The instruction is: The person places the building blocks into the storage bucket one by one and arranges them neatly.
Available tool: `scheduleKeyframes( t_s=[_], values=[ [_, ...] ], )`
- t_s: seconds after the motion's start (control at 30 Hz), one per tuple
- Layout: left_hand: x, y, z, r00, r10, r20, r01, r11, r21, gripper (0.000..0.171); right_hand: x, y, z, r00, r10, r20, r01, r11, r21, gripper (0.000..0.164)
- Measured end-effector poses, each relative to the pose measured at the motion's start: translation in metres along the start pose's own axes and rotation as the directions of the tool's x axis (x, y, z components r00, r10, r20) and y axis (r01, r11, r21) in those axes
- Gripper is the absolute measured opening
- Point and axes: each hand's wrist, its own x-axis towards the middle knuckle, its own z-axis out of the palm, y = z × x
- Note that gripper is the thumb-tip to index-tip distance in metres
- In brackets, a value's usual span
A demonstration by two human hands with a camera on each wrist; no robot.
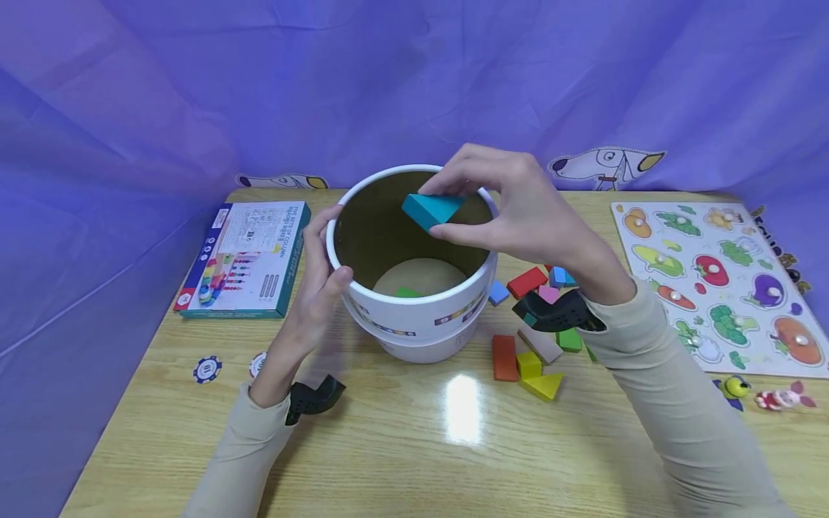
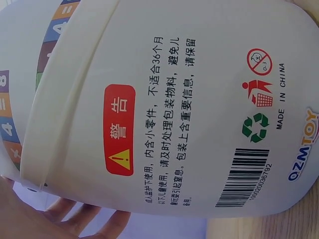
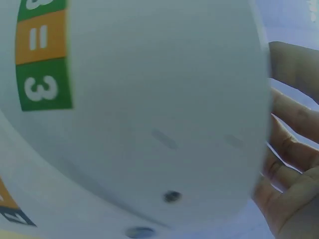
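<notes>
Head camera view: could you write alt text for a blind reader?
A right hand pinches a teal triangular block over a white bucket; the left hand rests against the bucket's side. Colored blocks lie beside it on a wooden table, with a vegetable puzzle board at right.

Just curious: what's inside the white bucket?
Inside the white bucket, a green piece shows at the bottom; the near rim hides whatever lies nearer. The right hand holds a teal block over the opening.
</notes>
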Motion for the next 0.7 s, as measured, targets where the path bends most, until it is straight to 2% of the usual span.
scheduleKeyframes(
  t_s=[0.17,0.33,0.53,0.7],
  values=[
    [0.0,-0.001,0.0,1.0,-0.007,0.006,0.007,1.0,0.001,0.088,0.002,0.006,0.006,1.0,0.012,0.019,-0.012,1.0,-0.004,0.032],
    [0.0,-0.001,0.001,1.0,-0.003,0.012,0.003,1.0,0.002,0.087,-0.001,0.011,0.004,0.999,0.019,0.038,-0.019,1.0,0.012,0.033],
    [0.0,-0.001,0.001,1.0,0.004,0.005,-0.004,1.0,0.008,0.089,-0.016,0.021,-0.017,0.999,0.049,0.007,-0.049,0.996,0.073,0.033],
    [0.0,-0.001,0.002,1.0,0.003,-0.001,-0.003,1.0,-0.007,0.088,-0.041,0.042,-0.042,0.991,0.099,-0.085,-0.09,0.99,0.11,0.033]
  ],
)
